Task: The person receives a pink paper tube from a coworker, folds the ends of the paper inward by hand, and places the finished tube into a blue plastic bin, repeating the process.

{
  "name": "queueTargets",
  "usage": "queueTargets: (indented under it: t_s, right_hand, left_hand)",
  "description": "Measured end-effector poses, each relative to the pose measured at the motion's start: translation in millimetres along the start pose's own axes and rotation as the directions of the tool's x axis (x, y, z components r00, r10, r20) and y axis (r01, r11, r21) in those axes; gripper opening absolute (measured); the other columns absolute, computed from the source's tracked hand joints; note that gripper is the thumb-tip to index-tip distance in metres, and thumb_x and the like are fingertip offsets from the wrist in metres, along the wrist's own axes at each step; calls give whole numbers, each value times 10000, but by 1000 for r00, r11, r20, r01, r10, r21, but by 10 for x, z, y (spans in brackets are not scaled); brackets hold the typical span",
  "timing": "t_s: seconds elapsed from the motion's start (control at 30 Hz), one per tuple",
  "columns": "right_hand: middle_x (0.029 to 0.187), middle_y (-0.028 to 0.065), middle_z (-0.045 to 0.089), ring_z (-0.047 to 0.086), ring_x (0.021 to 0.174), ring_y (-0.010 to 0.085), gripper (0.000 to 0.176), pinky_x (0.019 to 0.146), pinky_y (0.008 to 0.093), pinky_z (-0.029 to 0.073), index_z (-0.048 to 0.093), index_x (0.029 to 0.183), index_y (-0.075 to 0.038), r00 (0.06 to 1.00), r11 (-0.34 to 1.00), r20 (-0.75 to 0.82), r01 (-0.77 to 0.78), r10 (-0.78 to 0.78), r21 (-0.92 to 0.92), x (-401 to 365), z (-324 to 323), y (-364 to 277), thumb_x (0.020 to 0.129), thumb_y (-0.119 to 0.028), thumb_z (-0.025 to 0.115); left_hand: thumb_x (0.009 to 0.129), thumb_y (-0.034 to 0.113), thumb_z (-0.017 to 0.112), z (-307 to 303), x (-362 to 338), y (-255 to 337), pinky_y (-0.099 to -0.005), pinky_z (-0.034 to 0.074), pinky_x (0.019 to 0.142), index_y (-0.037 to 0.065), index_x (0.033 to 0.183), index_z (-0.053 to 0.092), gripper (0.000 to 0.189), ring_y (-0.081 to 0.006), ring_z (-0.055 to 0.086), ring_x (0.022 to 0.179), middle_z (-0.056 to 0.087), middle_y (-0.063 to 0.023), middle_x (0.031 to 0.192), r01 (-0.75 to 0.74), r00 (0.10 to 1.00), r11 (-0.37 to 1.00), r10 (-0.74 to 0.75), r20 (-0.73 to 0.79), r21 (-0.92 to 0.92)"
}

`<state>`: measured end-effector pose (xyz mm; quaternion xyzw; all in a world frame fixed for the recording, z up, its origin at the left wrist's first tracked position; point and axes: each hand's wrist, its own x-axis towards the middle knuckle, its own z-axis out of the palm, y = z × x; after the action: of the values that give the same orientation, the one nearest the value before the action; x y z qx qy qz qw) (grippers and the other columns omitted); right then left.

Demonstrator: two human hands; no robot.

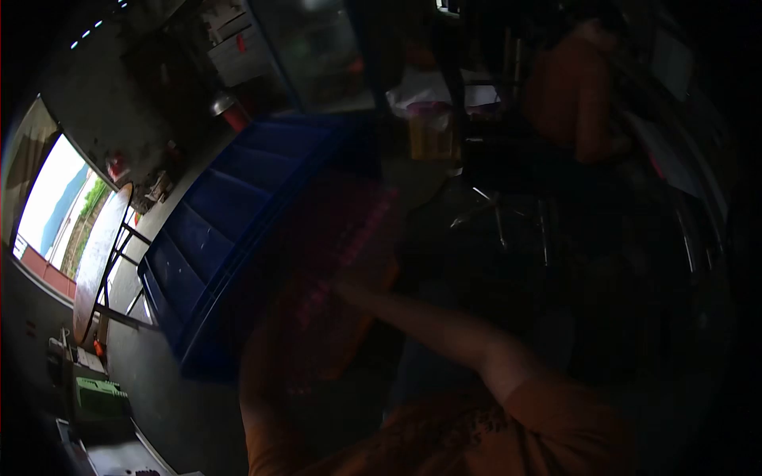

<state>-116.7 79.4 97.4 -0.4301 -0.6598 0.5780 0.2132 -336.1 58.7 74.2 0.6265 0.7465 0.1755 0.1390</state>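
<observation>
At the bottom of the frame, an orange sleeve [556,404] covers the person's shoulder, and the bare forearm runs up and left toward the centre. The right hand [349,289] ends against a red object [333,262]. The scene is too dark and blurred to tell whether the fingers are clenched, slack or gripping it.

The red object fills the centre-left of the frame. It is dim and translucent-looking, with a dotted pink streak along it. Its long axis slants from lower left to upper right, and its upper end points toward the top centre.

Just behind it, partly hidden by it, a ribbed blue crate [230,206] lies on the same diagonal. A green crate [99,394] sits at lower left, and a round tabletop [97,254] stands on edge by the bright opening. Farther off, at top centre, stands a pink-lidded jar [432,131], and a person in orange [571,95] is at upper right.
</observation>
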Motion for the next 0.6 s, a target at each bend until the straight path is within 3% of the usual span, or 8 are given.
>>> queueTargets:
  t_s: [0.1,0.23,0.3,0.33,0.4,0.43,0.5,0.6]
  right_hand:
    - [1144,170,585,574,1005,311,503,876,416,452,554,1191,-36,989,979,-58,127,-138,-162,-545,-672,310,892,-432,469]
    - [1061,148,601,590,937,299,323,801,419,490,611,1070,-58,915,775,294,393,-277,-494,-1158,-969,729,905,-314,503]
    - [1039,155,607,595,928,317,321,810,439,485,621,1052,-59,894,592,124,383,-430,-710,-1332,-1150,1587,870,-319,568]
    - [1028,156,612,593,940,321,327,819,441,481,627,1045,-58,964,710,80,241,-253,-662,-1594,-1334,1596,874,-331,569]
    - [1005,157,620,591,954,326,336,826,435,476,636,1030,-55,997,813,-30,39,-70,-581,-2048,-1614,1746,878,-347,571]
    - [994,156,624,591,955,326,338,824,427,477,639,1021,-54,991,832,-114,-3,-73,-555,-2222,-1703,1891,878,-352,572]
    - [990,158,626,596,947,327,326,814,427,480,642,1015,-55,977,844,-210,-82,-36,-529,-2623,-1872,1967,877,-343,574]
    - [965,159,631,604,919,330,306,792,426,487,649,996,-56,925,844,-381,-191,-17,-501,-3076,-2011,2150,876,-327,576]
  left_hand:
    - [949,289,486,-112,178,127,-436,332,1045,-1,1339,394,495,-318,403,1253,398,-208,1379,-63,998,997,61,-29,-40]
    - [944,292,504,-227,152,508,-438,332,1046,-13,1346,378,520,-323,399,1255,391,-215,1382,-71,994,996,66,-87,-60]
    - [942,294,513,-143,86,689,-440,332,1046,-19,1349,371,533,-325,397,1256,387,-218,1383,-126,982,991,119,-148,-39]
    - [941,295,517,-27,60,749,-441,332,1046,-23,1351,367,540,-326,396,1257,385,-220,1384,-195,963,981,189,-193,-12]
    - [909,265,561,440,133,699,-460,342,1034,-37,1331,381,549,-381,403,1233,413,-238,1345,-486,771,853,521,-368,190]
    - [877,235,605,631,148,755,-479,352,1022,-51,1311,396,560,-435,410,1208,442,-257,1305,-654,450,623,776,-441,428]
    - [842,218,649,721,-254,1466,-505,328,1036,-50,1297,394,587,-465,372,1222,385,-279,1329,-653,688,746,657,-310,132]
    - [798,192,690,1001,-649,2218,-500,323,1039,-46,1292,401,620,-454,345,1240,328,-302,1347,-594,796,804,592,-125,28]
